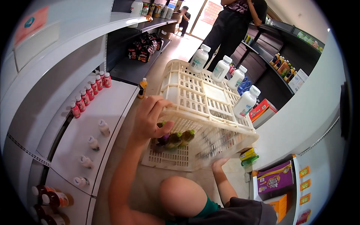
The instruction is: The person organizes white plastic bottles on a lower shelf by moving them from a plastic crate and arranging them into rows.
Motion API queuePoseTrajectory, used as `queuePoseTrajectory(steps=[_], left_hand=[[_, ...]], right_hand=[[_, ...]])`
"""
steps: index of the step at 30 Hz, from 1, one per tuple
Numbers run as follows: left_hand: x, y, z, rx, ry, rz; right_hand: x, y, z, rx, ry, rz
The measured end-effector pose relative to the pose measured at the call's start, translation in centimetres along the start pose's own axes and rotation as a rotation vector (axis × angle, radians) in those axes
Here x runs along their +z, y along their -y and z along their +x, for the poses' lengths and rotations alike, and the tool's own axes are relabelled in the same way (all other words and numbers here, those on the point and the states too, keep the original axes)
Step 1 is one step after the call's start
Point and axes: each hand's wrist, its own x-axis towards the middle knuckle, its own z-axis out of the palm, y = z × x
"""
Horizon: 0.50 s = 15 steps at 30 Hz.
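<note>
A cream plastic crate (pixel 195 97) stands in front of me, its slatted face upward. Along its far right edge stand several white bottles with white caps (pixel 221 69). My left hand (pixel 152 116) touches the crate's near left corner, its fingers bent over the edge and the thumb apart. Low at the crate's near right side is my right hand (pixel 220 162), palm against the lower edge, fingers partly hidden behind it. Through the crate's open side, dark bottles with green caps (pixel 181 138) show inside.
On the left, a white shelf (pixel 123 93) holds pink bottles (pixel 89 92) and several pale ones. An orange-yellow bottle (pixel 142 88) stands on the floor beyond my left hand. A person (pixel 221 33) stands behind the crate. Boxes (pixel 275 177) fill a shelf at right.
</note>
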Motion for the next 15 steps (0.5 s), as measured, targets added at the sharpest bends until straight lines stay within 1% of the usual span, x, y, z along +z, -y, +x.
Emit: queuePoseTrajectory(steps=[4,6,7,9,10,11,12,14,15], left_hand=[[1.2,1.1,0.2,-0.021,0.008,0.022],[1.7,1.7,0.3,-0.023,-0.003,0.026],[2.0,1.9,0.3,-0.031,-0.002,0.013],[2.4,2.3,0.6,-0.068,0.03,-0.005],[2.4,2.5,0.5,-0.1,0.027,-0.015],[2.4,2.8,0.6,-0.102,0.04,-0.009],[2.5,3.1,0.7,-0.096,0.037,-0.009],[2.5,2.9,0.6,-0.1,0.034,-0.013],[2.2,3.0,0.8,-0.064,0.059,0.027]], right_hand=[[2.1,-0.5,1.3,-0.004,-0.03,0.01],[2.5,-1.2,2.1,0.027,-0.034,0.182],[2.3,-1.6,2.4,0.039,-0.051,0.183],[2.9,-1.8,2.5,0.029,-0.065,0.053],[3.4,-1.6,2.3,-0.009,-0.059,0.027],[3.1,-2.1,2.3,0.005,-0.064,0.027],[3.2,-2.4,2.8,0.038,-0.049,0.093],[0.6,-2.8,4.3,0.071,-0.036,0.149],[-2.2,-4.2,6.1,-0.192,0.002,-0.174]])
